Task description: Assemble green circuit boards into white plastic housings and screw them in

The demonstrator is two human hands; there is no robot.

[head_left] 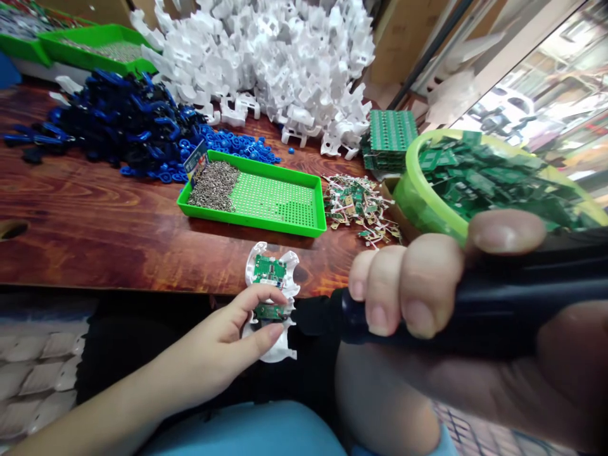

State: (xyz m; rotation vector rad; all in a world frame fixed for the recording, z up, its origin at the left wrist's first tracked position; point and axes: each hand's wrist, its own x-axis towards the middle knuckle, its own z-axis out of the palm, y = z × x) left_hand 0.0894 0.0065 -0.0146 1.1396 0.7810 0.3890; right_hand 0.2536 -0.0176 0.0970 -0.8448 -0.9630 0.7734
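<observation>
My left hand (237, 335) grips a white plastic housing (280, 345) at the table's front edge, thumb and fingers closed about its middle. Two green circuit boards sit in the housing; the upper board (270, 270) shows fully, while my fingers partly cover the lower board (270, 311). My right hand (418, 285) is wrapped round a dark electric screwdriver (489, 304), large and close to the camera. The screwdriver points left, and its black tip end (313, 315) reaches the right side of the housing by the lower board. Whether the bit touches a screw is hidden.
Beyond the housing lies a green tray (280, 196) with small screws (213, 185) at its left end. Small wired boards (361, 206) lie right of it, near a yellow-green basket (413, 190) of circuit boards. Behind are blue parts (123, 120) and a white housing heap (275, 57).
</observation>
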